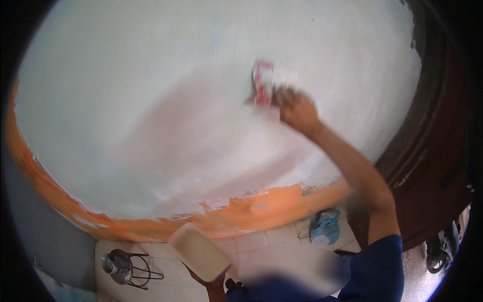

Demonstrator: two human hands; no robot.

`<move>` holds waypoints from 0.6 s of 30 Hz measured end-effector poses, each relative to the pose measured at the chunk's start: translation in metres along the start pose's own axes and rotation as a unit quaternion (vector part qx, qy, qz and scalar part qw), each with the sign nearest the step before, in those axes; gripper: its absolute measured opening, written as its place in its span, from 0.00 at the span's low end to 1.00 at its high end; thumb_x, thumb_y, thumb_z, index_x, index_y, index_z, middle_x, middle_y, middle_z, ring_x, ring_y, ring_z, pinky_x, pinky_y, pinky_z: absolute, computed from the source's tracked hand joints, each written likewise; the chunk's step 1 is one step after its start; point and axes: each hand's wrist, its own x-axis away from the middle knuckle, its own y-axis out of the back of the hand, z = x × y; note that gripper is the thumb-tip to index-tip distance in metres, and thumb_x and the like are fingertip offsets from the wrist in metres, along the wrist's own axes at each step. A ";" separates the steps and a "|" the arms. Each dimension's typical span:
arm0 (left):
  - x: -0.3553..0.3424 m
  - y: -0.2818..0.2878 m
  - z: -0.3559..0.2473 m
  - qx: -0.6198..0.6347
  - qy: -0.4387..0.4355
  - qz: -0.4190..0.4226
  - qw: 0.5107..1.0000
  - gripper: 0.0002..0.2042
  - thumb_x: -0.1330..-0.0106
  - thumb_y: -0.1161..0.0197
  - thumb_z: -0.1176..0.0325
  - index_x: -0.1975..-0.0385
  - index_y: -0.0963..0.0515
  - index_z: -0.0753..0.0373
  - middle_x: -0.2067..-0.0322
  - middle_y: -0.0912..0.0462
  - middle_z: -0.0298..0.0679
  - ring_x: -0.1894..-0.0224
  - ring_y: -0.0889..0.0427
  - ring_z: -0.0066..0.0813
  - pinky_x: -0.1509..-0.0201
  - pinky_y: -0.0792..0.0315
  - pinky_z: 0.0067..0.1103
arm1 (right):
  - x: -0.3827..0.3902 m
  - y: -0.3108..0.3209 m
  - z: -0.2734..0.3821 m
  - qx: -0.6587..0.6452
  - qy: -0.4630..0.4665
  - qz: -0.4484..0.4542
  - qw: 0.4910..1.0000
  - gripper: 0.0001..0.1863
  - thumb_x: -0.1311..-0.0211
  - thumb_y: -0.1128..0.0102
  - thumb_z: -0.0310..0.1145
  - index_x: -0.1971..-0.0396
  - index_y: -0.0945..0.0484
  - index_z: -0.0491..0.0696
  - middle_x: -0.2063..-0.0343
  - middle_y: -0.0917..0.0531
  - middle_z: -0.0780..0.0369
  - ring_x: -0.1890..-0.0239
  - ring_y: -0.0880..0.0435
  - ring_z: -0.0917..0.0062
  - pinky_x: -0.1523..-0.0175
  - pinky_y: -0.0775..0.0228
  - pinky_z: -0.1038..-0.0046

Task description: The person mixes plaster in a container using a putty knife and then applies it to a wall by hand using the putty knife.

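A large wall, coated white over an orange lower band, fills most of the view. My right hand is closed round a wide, flat spreading tool with a red and white face, held against or very near the wall. Motion blurs the hand and tool, so the contact and exact kind cannot be made out. Low in front of me, my left hand supports a rectangular tub from below. Pale cream material lies inside it. The tub hides most of that hand's fingers.
A round dark stool with a metal container on it stands at the lower left. On the tiled floor, a blue plastic bag lies near the wall's base. A dark red-brown door borders the wall at the right.
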 end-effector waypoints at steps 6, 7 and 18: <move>-0.006 0.003 0.011 0.015 -0.023 0.005 1.000 0.43 0.73 0.19 0.58 0.48 0.31 0.58 0.57 0.22 0.35 0.59 0.20 0.33 0.56 0.23 0.28 | 0.123 -0.028 0.114 -0.159 0.026 0.098 0.982 0.20 0.56 0.42 0.27 0.57 0.22 0.43 0.58 0.20 0.55 0.53 0.21 0.64 0.55 0.24 0.63; -0.007 0.004 0.013 0.054 -0.013 0.003 0.998 0.45 0.73 0.19 0.60 0.47 0.32 0.59 0.56 0.22 0.35 0.59 0.20 0.33 0.57 0.23 0.29 | 0.123 -0.017 0.115 -0.212 -0.001 0.138 0.968 0.19 0.57 0.42 0.27 0.60 0.21 0.45 0.62 0.19 0.56 0.55 0.21 0.64 0.57 0.24 0.63; -0.014 -0.002 -0.011 0.308 0.101 0.039 0.945 0.48 0.73 0.17 0.70 0.43 0.35 0.63 0.55 0.23 0.40 0.58 0.20 0.34 0.58 0.19 0.29 | -0.071 0.051 -0.071 -0.065 -0.173 0.053 0.981 0.12 0.58 0.42 0.27 0.70 0.18 0.55 0.73 0.16 0.62 0.66 0.18 0.68 0.63 0.24 0.65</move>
